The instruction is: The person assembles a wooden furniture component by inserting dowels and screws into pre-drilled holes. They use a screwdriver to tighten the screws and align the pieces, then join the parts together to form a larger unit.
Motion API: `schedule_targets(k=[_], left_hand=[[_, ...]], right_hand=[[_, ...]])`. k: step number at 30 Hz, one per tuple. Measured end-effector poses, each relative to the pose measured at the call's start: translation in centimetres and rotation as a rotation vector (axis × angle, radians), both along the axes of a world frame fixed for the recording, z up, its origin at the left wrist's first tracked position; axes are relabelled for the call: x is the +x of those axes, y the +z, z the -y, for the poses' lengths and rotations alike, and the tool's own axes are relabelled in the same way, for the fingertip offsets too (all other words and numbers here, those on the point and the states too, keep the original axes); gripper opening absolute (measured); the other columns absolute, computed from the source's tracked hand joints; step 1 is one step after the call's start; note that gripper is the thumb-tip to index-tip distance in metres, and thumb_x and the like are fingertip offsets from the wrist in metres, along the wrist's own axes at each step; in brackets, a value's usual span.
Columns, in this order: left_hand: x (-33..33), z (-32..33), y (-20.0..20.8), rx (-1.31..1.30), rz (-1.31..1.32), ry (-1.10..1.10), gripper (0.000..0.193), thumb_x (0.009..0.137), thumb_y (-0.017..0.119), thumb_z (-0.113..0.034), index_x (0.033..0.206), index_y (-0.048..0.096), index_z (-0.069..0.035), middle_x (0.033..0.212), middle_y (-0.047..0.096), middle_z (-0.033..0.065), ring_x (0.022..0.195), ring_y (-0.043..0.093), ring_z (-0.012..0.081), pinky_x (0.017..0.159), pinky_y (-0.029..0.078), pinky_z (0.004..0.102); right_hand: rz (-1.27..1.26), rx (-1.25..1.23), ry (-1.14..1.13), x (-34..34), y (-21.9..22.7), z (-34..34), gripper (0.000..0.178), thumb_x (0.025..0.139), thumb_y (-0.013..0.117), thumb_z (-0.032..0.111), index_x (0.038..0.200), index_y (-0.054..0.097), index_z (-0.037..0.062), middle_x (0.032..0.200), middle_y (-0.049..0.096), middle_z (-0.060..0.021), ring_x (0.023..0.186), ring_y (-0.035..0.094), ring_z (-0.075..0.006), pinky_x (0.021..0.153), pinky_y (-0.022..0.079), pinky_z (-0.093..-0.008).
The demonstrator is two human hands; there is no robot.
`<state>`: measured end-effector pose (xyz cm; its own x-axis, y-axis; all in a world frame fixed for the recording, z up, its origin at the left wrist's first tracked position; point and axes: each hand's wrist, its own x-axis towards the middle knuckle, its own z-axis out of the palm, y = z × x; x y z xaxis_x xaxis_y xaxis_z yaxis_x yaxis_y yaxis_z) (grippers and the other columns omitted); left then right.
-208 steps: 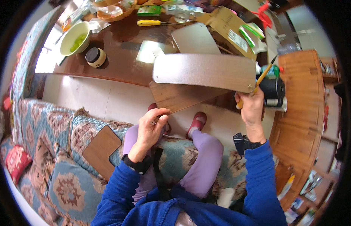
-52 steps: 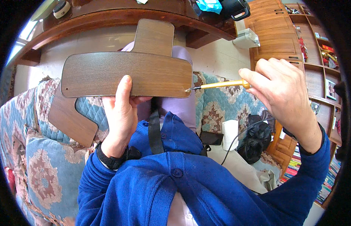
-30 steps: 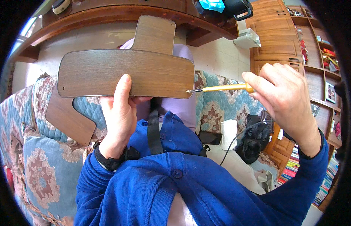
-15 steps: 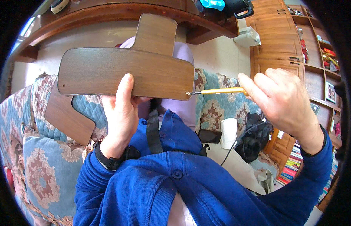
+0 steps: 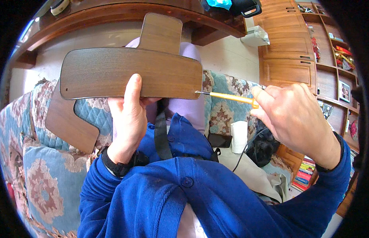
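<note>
My left hand [image 5: 129,115] grips the lower edge of a long brown wooden board [image 5: 113,71] with rounded corners, thumb on its face and fingers behind. A small dark hole shows near the board's lower left corner. In my right hand [image 5: 295,119], the fingers are closed on the handle end of a yellow screwdriver [image 5: 232,98]. Its thin metal tip meets a small shiny spot near the board's lower right corner; whether that is a screw I cannot tell. A second wooden piece [image 5: 162,33] sticks out above the board, its lower part hidden behind it.
An angled wooden piece [image 5: 71,123] lies on the patterned sofa [image 5: 45,178] at the left. On the right are a white paper roll [image 5: 239,137], a dark flat object [image 5: 219,140] and a black bag [image 5: 261,147]. A dark wooden table [image 5: 105,22] stands ahead; cabinets [image 5: 285,43] rise at the right.
My right hand has lowered slightly, so the screwdriver now slopes up toward the board instead of lying almost level. The tip stays near the same corner. The view has shifted a little.
</note>
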<state>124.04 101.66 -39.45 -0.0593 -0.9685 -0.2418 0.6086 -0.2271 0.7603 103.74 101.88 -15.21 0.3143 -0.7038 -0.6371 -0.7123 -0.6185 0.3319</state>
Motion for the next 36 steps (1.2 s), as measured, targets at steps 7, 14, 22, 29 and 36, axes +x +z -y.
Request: schedule_targets(k=[7, 14, 22, 29, 36], left_hand=[[-0.3, -0.1, 0.2, 0.013, 0.03, 0.029, 0.045, 0.101, 0.06, -0.027, 0.139, 0.047, -0.006, 0.126, 0.062, 0.0116, 0.105, 0.068, 0.022, 0.072, 0.063, 0.0336], [0.1, -0.1, 0.0, 0.035, -0.019, 0.085, 0.031, 0.101, 0.063, -0.024, 0.125, 0.058, -0.005, 0.111, 0.068, 0.0099, 0.09, 0.072, 0.0209, 0.066, 0.063, 0.0348], [0.8, 0.3, -0.5, 0.007, -0.008, 0.033, 0.052, 0.099, 0.063, -0.029, 0.142, 0.046, -0.005, 0.128, 0.063, 0.0113, 0.107, 0.069, 0.0195, 0.068, 0.062, 0.028], [0.6, 0.5, -0.3, 0.022, -0.023, 0.053, 0.052, 0.099, 0.064, -0.024, 0.142, 0.045, -0.003, 0.127, 0.063, 0.0137, 0.104, 0.07, 0.0201, 0.064, 0.063, 0.0276], [0.7, 0.6, -0.3, -0.006, -0.053, 0.046, 0.052, 0.098, 0.064, -0.023, 0.142, 0.045, -0.004, 0.127, 0.063, 0.0134, 0.104, 0.07, 0.0206, 0.064, 0.063, 0.028]], right_hand=[[0.278, 0.028, -0.112, 0.0, -0.4, 1.2, 0.028, 0.093, 0.068, 0.029, 0.099, 0.069, 0.0022, 0.07, 0.06, -0.0132, 0.066, 0.059, -0.0328, 0.067, 0.047, -0.0438], [0.283, 0.394, -0.956, -0.6, 0.2, 3.1, 0.033, 0.094, 0.062, 0.025, 0.079, 0.065, -0.003, 0.055, 0.056, -0.0164, 0.058, 0.061, -0.0378, 0.06, 0.048, -0.0483], [0.238, -0.057, 0.003, -2.4, -0.4, 0.7, 0.026, 0.089, 0.069, 0.025, 0.109, 0.062, 0.0104, 0.078, 0.06, -0.0074, 0.077, 0.063, -0.0293, 0.068, 0.049, -0.0429], [0.186, -0.149, 0.173, -2.6, -0.5, 1.0, 0.03, 0.086, 0.067, 0.022, 0.113, 0.067, 0.0102, 0.077, 0.054, -0.004, 0.075, 0.059, -0.0236, 0.065, 0.049, -0.0374], [0.204, -0.165, 0.21, -1.5, -0.1, 1.1, 0.024, 0.082, 0.072, 0.016, 0.101, 0.065, 0.0038, 0.075, 0.052, -0.0076, 0.07, 0.055, -0.0241, 0.064, 0.045, -0.037]])
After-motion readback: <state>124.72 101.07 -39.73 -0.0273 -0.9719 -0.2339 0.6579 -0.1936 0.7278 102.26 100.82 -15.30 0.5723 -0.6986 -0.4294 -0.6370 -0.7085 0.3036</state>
